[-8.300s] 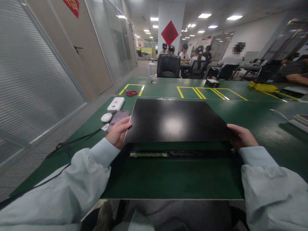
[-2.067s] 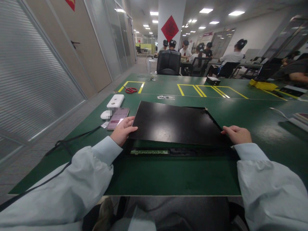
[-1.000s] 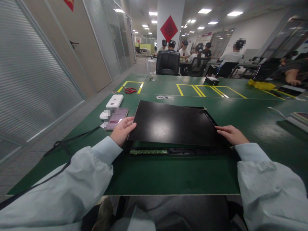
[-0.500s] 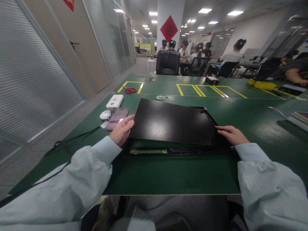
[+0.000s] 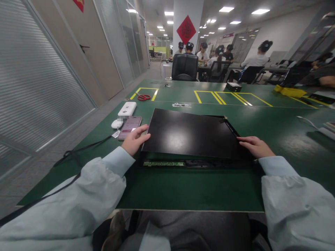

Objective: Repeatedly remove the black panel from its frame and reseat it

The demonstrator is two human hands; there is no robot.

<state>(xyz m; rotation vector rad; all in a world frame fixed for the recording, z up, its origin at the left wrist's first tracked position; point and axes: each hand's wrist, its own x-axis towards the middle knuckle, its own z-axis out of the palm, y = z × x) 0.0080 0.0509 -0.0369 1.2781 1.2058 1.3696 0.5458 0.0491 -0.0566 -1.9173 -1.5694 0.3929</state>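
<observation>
A flat black display panel (image 5: 188, 134) lies tilted over a shallow black frame (image 5: 217, 163), its left side raised. My left hand (image 5: 134, 139) pinches the panel's left edge, thumb on top and fingers underneath. At the right, my right hand (image 5: 258, 147) has its thumb and fingers closed on the frame's right rim, close to the panel's right end. Along the near side of the frame shows a strip of green circuit board (image 5: 164, 164). The panel covers most of the frame's inside.
Left of the panel are a phone (image 5: 130, 127), a white mouse-like object (image 5: 117, 123), a white power bank (image 5: 127, 108) and a black cord (image 5: 89, 146). Red-handled scissors (image 5: 143, 97) lie farther back on the green table (image 5: 199, 191). People sit beyond it.
The whole view has shifted slightly, with the scene moving a little to the right. Both hands keep their holds, and the panel stays tilted over the frame.
</observation>
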